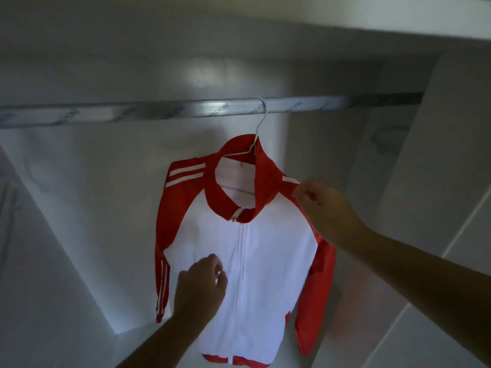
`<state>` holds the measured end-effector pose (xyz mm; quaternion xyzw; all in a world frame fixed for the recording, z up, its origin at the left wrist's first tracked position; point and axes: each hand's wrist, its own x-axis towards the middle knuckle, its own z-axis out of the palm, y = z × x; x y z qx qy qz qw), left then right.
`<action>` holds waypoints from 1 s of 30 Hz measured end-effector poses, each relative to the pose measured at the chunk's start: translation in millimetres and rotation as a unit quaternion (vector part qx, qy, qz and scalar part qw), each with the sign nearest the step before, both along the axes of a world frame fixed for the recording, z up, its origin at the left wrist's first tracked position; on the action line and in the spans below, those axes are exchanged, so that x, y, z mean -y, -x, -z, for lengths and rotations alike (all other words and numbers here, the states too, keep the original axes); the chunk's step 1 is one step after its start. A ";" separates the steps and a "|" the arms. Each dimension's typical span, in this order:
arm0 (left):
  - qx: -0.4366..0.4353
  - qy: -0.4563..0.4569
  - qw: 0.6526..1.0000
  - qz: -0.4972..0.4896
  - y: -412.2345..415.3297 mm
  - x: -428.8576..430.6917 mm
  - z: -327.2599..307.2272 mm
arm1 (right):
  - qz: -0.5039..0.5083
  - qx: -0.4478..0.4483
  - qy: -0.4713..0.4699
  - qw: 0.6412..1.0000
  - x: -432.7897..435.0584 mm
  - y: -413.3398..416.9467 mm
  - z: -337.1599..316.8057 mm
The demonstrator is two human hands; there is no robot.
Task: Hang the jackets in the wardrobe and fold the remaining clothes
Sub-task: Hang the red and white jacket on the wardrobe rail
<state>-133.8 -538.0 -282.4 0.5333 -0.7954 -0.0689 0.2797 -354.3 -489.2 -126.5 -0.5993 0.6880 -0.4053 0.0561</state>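
The red-and-white zipped track jacket (273,261) hangs from a thin white wire hanger (261,120) on the silver metal rail (159,112). The right hand (326,208) pinches its red shoulder, below the hook. The left hand (199,285) curls against the white front beside the zip, lower down; whether it pinches cloth I cannot tell.

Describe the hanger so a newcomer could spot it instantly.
Find the silvery rail spanning the wardrobe. Right of its middle, a thin white wire hanger hooks over it, running down into the red collar of a red-and-white jacket. Nothing else hangs on that rail.
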 end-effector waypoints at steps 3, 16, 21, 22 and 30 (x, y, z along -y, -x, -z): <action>-0.136 0.052 0.989 0.031 23.6 4.1 -51.9 | 0.099 -0.003 -0.085 0.991 3.5 44.6 3.6; -0.516 -0.383 0.765 -0.043 125.6 97.6 -169.2 | -0.013 0.380 -0.178 0.907 20.3 73.6 47.4; -0.431 -0.401 0.808 0.013 129.4 97.3 -166.0 | -0.061 0.384 -0.270 0.881 17.1 73.6 58.1; -0.434 -0.403 0.805 0.020 129.4 98.4 -165.7 | -0.068 0.376 -0.281 0.881 15.9 73.6 59.6; -0.450 -0.404 0.793 0.070 133.0 107.8 -161.6 | -0.107 0.364 -0.359 0.853 -5.4 74.0 75.1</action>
